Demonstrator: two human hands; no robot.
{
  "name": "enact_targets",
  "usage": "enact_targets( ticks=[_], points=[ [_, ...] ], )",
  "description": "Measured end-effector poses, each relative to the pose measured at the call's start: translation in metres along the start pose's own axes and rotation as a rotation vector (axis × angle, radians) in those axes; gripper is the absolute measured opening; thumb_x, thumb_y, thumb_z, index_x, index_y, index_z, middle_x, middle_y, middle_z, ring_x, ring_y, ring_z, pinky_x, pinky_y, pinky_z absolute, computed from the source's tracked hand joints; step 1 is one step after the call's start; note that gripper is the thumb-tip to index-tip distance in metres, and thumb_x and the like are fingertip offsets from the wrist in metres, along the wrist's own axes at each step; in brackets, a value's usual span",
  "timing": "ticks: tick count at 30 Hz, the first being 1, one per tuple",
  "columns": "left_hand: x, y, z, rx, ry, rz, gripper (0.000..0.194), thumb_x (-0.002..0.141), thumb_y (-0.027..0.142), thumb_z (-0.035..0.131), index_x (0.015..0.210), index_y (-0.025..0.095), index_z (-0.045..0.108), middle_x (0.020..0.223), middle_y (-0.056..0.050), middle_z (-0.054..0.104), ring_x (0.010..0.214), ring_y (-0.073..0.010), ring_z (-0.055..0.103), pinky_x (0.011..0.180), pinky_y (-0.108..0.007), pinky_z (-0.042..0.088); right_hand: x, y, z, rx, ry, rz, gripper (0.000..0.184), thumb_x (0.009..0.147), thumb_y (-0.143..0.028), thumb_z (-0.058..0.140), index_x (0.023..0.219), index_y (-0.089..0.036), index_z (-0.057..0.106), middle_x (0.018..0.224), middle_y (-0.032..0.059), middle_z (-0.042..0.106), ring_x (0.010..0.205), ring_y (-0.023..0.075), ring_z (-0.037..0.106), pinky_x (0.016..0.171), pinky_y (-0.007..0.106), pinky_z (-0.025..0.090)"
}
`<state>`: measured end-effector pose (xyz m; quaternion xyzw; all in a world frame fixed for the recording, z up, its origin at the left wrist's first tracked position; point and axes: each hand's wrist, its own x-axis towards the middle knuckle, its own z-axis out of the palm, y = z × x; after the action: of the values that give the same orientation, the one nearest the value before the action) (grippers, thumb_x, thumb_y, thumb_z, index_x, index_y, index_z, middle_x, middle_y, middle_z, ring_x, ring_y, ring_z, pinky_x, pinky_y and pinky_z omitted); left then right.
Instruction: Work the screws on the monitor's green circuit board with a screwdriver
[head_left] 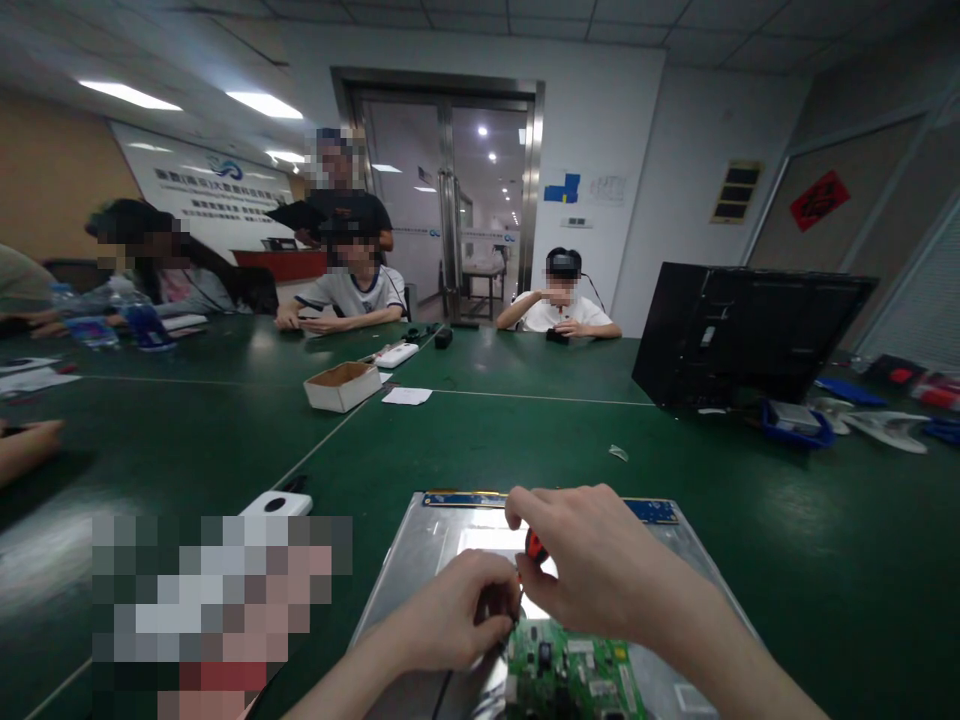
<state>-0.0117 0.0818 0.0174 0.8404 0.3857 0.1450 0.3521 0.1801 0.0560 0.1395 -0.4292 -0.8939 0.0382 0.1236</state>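
Observation:
My right hand [581, 550] is closed around what looks like a screwdriver [535, 545] with a red-and-black handle, held over the panel. Its lower end is hidden by my fingers. Close beside it, my left hand [465, 610] pinches its fingertips together at the upper edge of a green circuit board [574, 670]; what lies between them is too small to make out. Both hands are over a flat silver metal panel [405, 560], with a narrow blue circuit strip [652, 511] along its far edge. A dark cable [442, 692] runs below my left wrist.
The green table [525, 430] carries a black monitor [750, 335] at right, a blue tray [799, 425], an open cardboard box [343, 388] and a white device [279, 503] at left. A plastic scrap [618, 453] lies beyond the panel. Several people are around the table's far and left sides.

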Motion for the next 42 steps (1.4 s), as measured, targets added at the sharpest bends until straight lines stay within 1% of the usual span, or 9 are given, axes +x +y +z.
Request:
enact_targets(
  ticks=[6,11,14,19,24,28,34,39,42],
  points=[
    [-0.0005,0.0037,-0.0013,-0.02,0.01,0.037,0.018,0.07,0.009,0.057,0.085,0.018,0.062,0.078,0.0,0.062,0.069,-0.0158,0.055,0.062,-0.023,0.043,0.0018,0.0011,-0.001,-0.107,-0.002,0.042,0.021,0.092,-0.041,0.061,0.083,-0.022,0.061,0.073,0.0017,0.072,0.064,0.019,0.066,0.052,0.029,0.019],
    [0.0004,0.0004,-0.0005,-0.038,0.008,0.023,0.017,0.067,0.009,0.056,0.081,0.017,0.06,0.075,0.001,0.061,0.067,-0.0154,0.055,0.061,-0.023,0.042,0.0012,0.0015,-0.0041,-0.072,-0.022,0.019,0.01,0.088,-0.026,0.061,0.097,-0.021,0.061,0.081,0.0024,0.075,0.066,0.019,0.066,0.052,0.028,0.022],
    [0.0012,-0.0007,-0.0013,-0.041,0.017,0.047,0.018,0.066,0.008,0.056,0.08,0.017,0.06,0.075,0.0,0.061,0.07,-0.017,0.056,0.063,-0.024,0.042,-0.0023,0.0014,-0.0073,0.034,-0.027,-0.035,0.028,0.08,-0.022,0.065,0.107,-0.021,0.057,0.091,0.0025,0.074,0.07,0.0184,0.067,0.053,0.027,0.027],
    [-0.0003,0.0043,-0.0024,-0.039,0.011,0.076,0.019,0.068,0.008,0.055,0.083,0.018,0.061,0.076,0.0,0.062,0.069,-0.0167,0.056,0.065,-0.025,0.043,-0.0014,0.0001,-0.0052,-0.07,-0.02,0.003,0.019,0.092,-0.039,0.061,0.09,-0.021,0.06,0.078,0.0022,0.073,0.066,0.0188,0.067,0.052,0.028,0.023],
    [-0.0033,0.0031,0.0018,-0.034,0.077,0.045,0.016,0.069,0.01,0.055,0.083,0.017,0.06,0.075,0.0,0.061,0.068,-0.0161,0.056,0.063,-0.024,0.043,0.0004,-0.0023,-0.0069,-0.114,-0.062,0.005,0.006,0.091,-0.027,0.059,0.092,-0.021,0.06,0.079,0.0017,0.073,0.063,0.0165,0.064,0.05,0.027,0.022],
    [-0.0016,0.0012,0.0005,-0.031,0.065,0.067,0.015,0.068,0.01,0.056,0.081,0.017,0.061,0.077,-0.001,0.064,0.072,-0.0179,0.058,0.066,-0.026,0.044,-0.0023,-0.0005,-0.0103,-0.037,-0.054,-0.047,0.019,0.083,-0.022,0.063,0.101,-0.019,0.057,0.086,0.0024,0.073,0.067,0.0172,0.065,0.051,0.027,0.027],
    [0.0015,0.0034,-0.0038,-0.063,0.011,0.089,0.017,0.07,0.01,0.055,0.084,0.017,0.061,0.073,0.001,0.06,0.065,-0.0154,0.056,0.059,-0.023,0.041,0.0001,0.0004,-0.0056,-0.106,-0.016,-0.011,0.021,0.096,-0.041,0.056,0.09,-0.022,0.063,0.075,0.0015,0.073,0.061,0.0165,0.063,0.05,0.027,0.021],
    [0.0025,0.0002,-0.0032,-0.06,0.009,0.096,0.014,0.068,0.01,0.056,0.08,0.017,0.059,0.072,0.001,0.06,0.065,-0.0154,0.055,0.059,-0.023,0.041,-0.001,-0.0016,-0.0072,-0.094,-0.017,-0.024,0.008,0.09,-0.027,0.059,0.095,-0.02,0.059,0.078,0.0015,0.072,0.061,0.015,0.061,0.049,0.027,0.021],
    [0.0025,0.0001,-0.0044,-0.052,0.014,0.116,0.014,0.068,0.009,0.056,0.079,0.017,0.061,0.071,0.001,0.061,0.066,-0.0158,0.055,0.061,-0.024,0.041,-0.003,-0.0002,-0.0096,-0.046,-0.033,-0.056,0.015,0.085,-0.023,0.061,0.1,-0.019,0.057,0.086,0.0025,0.073,0.065,0.015,0.062,0.051,0.027,0.024]
  ],
)
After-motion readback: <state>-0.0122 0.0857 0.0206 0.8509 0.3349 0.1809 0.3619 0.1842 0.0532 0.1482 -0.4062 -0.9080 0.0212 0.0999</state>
